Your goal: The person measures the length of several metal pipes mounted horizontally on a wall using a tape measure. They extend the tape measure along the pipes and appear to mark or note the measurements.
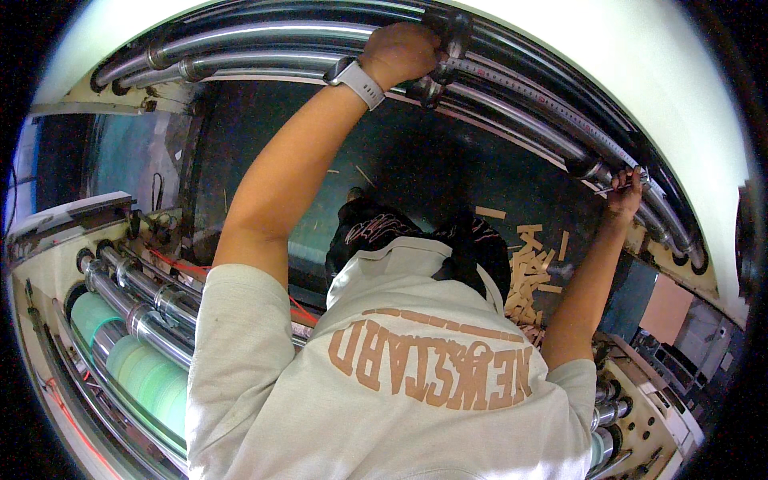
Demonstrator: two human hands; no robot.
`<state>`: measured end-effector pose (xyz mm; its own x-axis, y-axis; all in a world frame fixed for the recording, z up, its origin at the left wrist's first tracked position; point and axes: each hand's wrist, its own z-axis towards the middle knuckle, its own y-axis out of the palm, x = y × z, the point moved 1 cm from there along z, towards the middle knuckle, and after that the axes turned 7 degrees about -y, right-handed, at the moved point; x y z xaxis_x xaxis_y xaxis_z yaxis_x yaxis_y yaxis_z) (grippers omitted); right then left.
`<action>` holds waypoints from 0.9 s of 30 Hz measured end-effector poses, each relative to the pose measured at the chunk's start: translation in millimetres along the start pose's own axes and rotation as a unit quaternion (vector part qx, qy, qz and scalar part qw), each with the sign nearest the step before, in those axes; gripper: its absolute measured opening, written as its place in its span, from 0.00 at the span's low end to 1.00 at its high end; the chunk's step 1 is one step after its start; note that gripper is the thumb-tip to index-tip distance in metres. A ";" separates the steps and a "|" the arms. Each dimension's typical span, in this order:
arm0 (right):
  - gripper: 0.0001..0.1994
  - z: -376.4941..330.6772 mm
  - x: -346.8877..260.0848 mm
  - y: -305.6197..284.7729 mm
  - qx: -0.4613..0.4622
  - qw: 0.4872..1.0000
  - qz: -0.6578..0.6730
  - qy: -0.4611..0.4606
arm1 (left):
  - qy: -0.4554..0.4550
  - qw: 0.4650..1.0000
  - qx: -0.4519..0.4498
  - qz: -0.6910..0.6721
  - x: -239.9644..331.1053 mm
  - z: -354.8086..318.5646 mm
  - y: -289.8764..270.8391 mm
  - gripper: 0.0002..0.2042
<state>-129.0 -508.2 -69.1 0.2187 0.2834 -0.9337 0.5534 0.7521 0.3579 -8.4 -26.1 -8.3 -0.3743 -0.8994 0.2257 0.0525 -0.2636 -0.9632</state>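
Observation:
A pale measuring strip with black and red marks, like a measuring tape [540, 98], runs along the steel rollers between my two hands. My left hand [402, 54], with a grey-strapped watch [354, 78] on the wrist, is closed at the strip's left end, beside a black collar [457, 32]. Its fingertips are mostly hidden. My right hand [626, 192] is farther right, fingers pinched at the strip's other end next to a roller collar [596, 170]. A thin shiny rod-like piece [612, 190] sticks out leftward from these fingers; its kind cannot be made out.
Long steel rollers [272, 34] span the white machine frame [688, 88] ahead. Below lies a dark floor [264, 144] with a heap of flat tan strips [528, 280]. Behind me on the left are more rollers [160, 332], a green-banded cylinder [144, 376] and red cords [172, 260].

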 end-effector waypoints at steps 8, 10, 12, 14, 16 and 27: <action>0.07 2.3 2.6 -1.0 0.041 0.999 0.013 -0.009 | 0.014 1.000 -0.019 0.011 1.5 1.1 -3.4 0.13; 0.07 1.4 2.1 0.7 0.036 0.999 0.023 -0.008 | 0.015 1.000 -0.019 0.012 2.0 0.3 -4.2 0.13; 0.07 0.1 1.4 2.1 0.000 1.000 0.027 -0.013 | 0.020 0.999 -0.017 0.028 1.3 0.2 -3.6 0.13; 0.07 -1.1 1.3 2.3 -0.009 0.999 0.038 -0.016 | 0.020 0.999 -0.021 0.037 0.0 1.2 -1.4 0.13; 0.07 -1.8 1.1 2.6 -0.015 0.999 0.040 -0.020 | 0.019 0.999 -0.032 0.039 -1.3 3.5 1.1 0.14; 0.08 -6.3 -1.5 10.7 0.020 0.999 0.025 -0.023 | -0.006 0.999 -0.035 0.015 -0.6 5.2 1.8 0.15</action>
<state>-128.5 -496.8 -64.0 0.2823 0.2920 -0.9138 0.5718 0.7136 0.4047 -3.2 -27.9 -9.5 -0.3625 -0.9109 0.1971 -0.0011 -0.2111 -0.9775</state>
